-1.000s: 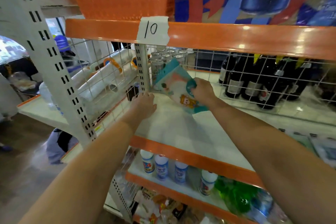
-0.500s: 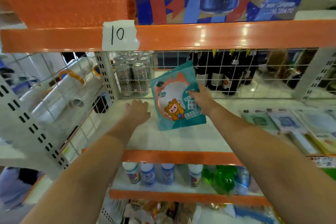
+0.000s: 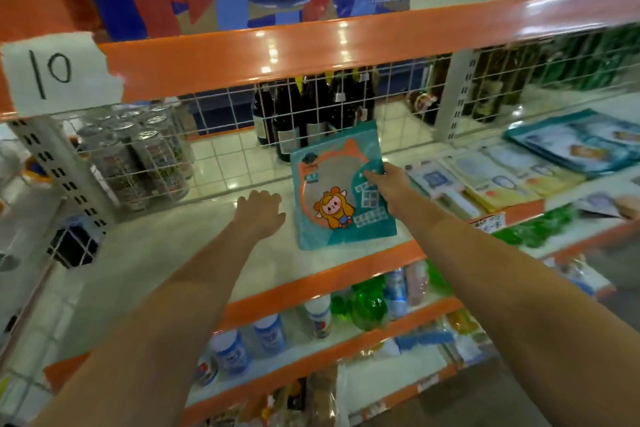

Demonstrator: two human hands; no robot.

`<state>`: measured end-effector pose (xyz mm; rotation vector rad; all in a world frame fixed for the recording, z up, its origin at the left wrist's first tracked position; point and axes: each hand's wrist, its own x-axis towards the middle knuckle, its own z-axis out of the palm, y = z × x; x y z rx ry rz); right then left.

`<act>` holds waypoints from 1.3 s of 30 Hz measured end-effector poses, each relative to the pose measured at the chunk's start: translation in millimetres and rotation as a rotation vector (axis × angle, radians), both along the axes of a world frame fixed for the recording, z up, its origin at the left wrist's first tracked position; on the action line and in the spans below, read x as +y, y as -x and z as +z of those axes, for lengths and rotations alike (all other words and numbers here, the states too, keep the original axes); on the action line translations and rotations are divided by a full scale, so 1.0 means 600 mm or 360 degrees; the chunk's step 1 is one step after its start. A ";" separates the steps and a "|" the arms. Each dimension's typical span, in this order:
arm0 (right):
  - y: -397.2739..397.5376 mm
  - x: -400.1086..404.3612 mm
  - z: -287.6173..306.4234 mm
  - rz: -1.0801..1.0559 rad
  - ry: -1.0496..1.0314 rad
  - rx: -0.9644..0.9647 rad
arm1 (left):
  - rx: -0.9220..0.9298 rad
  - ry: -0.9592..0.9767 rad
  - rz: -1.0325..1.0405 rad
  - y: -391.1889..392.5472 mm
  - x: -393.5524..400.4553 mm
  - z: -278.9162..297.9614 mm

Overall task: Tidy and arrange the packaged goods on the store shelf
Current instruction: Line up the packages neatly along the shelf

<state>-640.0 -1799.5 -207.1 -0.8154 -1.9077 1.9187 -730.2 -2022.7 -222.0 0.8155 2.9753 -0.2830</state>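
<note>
Head view shows two bare forearms that reach forward over the white shelf [image 3: 194,246] with its orange front edge. Below the arms, on the lower shelf, stand white bottles [image 3: 270,334] and green bottles [image 3: 367,305]. The left hand [image 3: 258,215] lies palm down on the shelf, its fingers relaxed and a little spread, and it holds nothing. Just to the right of it, the right hand [image 3: 388,182] grips the right edge of a teal packet [image 3: 337,191] with a cartoon figure printed on it; the fingers are curled round the edge. The packet is tilted, its lower edge at or near the shelf surface; I cannot tell if it touches. To the right of the right hand, flat packets [image 3: 502,177] lie in rows on the shelf. Beyond both hands is a white wire grid [image 3: 214,149], with cans [image 3: 152,156] behind it on the left and dark bottles [image 3: 304,114] behind the packet. Above, a paper label "10" [image 3: 57,76] sticks on the orange beam.
</note>
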 end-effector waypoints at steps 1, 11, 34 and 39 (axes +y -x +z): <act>-0.011 0.018 0.003 -0.0029 -0.0008 0.0003 | -0.0002 -0.0010 -0.0044 0.000 0.022 0.004; -0.121 0.227 0.015 -0.0267 0.0143 0.0078 | 0.0021 -0.0123 -0.0364 -0.051 0.268 0.045; -0.376 0.646 0.033 -0.0860 0.0153 0.0074 | 0.0117 -0.0050 -0.0938 -0.211 0.787 0.062; -0.392 0.714 0.027 -0.0979 0.0193 0.0038 | 0.0177 -0.0024 -0.1056 -0.210 0.889 0.058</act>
